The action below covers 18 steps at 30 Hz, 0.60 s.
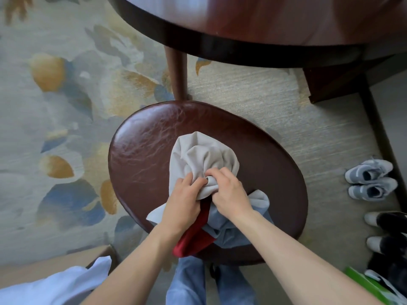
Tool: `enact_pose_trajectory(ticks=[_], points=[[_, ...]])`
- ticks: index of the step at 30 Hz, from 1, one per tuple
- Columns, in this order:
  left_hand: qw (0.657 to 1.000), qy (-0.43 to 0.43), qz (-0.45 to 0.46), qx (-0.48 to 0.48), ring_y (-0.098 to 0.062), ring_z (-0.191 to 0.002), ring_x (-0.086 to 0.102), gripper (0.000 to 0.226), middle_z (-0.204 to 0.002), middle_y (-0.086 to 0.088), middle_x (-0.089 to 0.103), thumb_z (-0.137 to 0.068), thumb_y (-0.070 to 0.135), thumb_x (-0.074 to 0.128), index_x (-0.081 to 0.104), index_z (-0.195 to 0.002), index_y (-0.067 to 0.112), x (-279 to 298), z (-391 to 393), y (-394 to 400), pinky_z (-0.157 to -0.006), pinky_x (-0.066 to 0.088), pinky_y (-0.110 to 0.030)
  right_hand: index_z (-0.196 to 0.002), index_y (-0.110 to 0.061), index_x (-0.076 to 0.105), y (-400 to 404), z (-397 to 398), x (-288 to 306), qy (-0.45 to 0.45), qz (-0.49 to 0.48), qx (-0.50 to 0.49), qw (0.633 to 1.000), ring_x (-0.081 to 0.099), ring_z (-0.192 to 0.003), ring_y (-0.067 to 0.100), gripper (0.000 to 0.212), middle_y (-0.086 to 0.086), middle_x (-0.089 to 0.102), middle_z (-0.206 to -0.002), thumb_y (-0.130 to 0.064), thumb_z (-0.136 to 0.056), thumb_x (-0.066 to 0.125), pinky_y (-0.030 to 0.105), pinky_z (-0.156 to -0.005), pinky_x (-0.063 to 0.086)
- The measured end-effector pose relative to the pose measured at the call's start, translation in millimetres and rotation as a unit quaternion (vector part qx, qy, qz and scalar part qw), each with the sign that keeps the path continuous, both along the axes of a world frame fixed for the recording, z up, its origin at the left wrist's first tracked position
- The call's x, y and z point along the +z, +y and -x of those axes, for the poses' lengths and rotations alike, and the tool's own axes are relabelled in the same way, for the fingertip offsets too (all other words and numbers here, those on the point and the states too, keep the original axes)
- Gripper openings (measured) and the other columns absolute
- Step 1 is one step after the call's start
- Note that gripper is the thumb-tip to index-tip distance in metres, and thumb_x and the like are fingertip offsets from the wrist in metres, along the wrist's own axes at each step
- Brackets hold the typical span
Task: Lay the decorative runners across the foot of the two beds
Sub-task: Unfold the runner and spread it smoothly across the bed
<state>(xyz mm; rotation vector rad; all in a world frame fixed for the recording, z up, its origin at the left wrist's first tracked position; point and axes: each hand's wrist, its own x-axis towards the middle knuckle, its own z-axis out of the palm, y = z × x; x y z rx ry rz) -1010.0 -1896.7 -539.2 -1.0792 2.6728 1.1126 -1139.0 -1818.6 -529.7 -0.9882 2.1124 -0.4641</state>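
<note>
Soft even daylight, glare on table (253,16), blurred, bowed edges

The scene is seen from one head-worn camera, aimed steeply down and forward, close above a stool (154,137), with carpet (55,128) around it.

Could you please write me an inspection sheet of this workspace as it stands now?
Surface: brown leather stool seat, creased and glossy, standing on patterned carpet.
Job's things: bunched runner fabric, beige with red and grey-blue parts, lying on the seat.
Clutter: grey sneakers and black-and-white shoes on the floor at right.
Hands: left hand and right hand both grip the beige bundle.
Cables: nothing seen.
Surroundings: dark wooden table beyond the stool; no bed identifiable.
</note>
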Motion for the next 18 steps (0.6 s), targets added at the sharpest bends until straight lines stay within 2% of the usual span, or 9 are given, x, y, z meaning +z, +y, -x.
enact_pose_trajectory(ticks=[2,4,9,13,18], points=[[1.0,0.005,0.018,0.0,-0.021,-0.079,0.038,0.041,-0.092,0.009,0.035,-0.079,-0.004,0.059,0.062,-0.113,0.019,19,-8,-7,-0.062,0.048,-0.044,-0.113,-0.028,0.054,-5,-5,18,0.011,0.007,0.015,1.0,0.056,-0.082,0.025,0.043,-0.003,0.049,-0.1,0.0,-0.081,0.053,0.042,-0.073,0.052],[0.999,0.015,0.035,0.004,-0.02,-0.079,0.037,0.038,-0.091,0.005,0.039,-0.077,-0.004,0.065,0.064,-0.109,0.017,40,-18,-14,-0.06,0.049,-0.044,-0.112,-0.028,0.054,-12,-12,38,0.026,0.018,0.032,0.999,0.057,-0.08,0.026,0.041,-0.003,0.049,-0.099,-0.001,-0.082,0.053,0.043,-0.072,0.053],[0.996,0.032,0.082,0.021,-0.017,-0.076,0.035,0.033,-0.089,0.0,0.049,-0.07,0.005,0.08,0.065,-0.097,0.015,100,-61,-33,-0.06,0.043,-0.032,-0.11,-0.027,0.056,-38,-37,95,0.08,0.045,0.134,0.987,0.059,-0.076,0.027,0.03,-0.002,0.049,-0.102,-0.007,-0.088,0.055,0.04,-0.066,0.054],[0.99,0.029,0.133,0.044,-0.018,-0.074,0.039,0.034,-0.088,0.0,0.049,-0.067,0.009,0.082,0.059,-0.091,0.016,155,-113,-39,-0.06,0.046,-0.034,-0.111,-0.025,0.056,-60,-70,146,0.112,0.064,0.244,0.961,0.059,-0.079,0.028,0.025,0.0,0.05,-0.106,-0.012,-0.09,0.054,0.037,-0.061,0.05],[0.965,0.026,0.202,0.164,-0.021,-0.076,0.044,0.025,-0.087,-0.001,0.05,-0.071,0.003,0.073,0.059,-0.088,0.016,222,-192,-21,-0.057,0.047,-0.034,-0.106,-0.023,0.057,-83,-138,214,0.13,0.138,0.348,0.918,0.059,-0.076,0.033,0.021,0.002,0.051,-0.104,-0.013,-0.088,0.054,0.033,-0.055,0.036]])
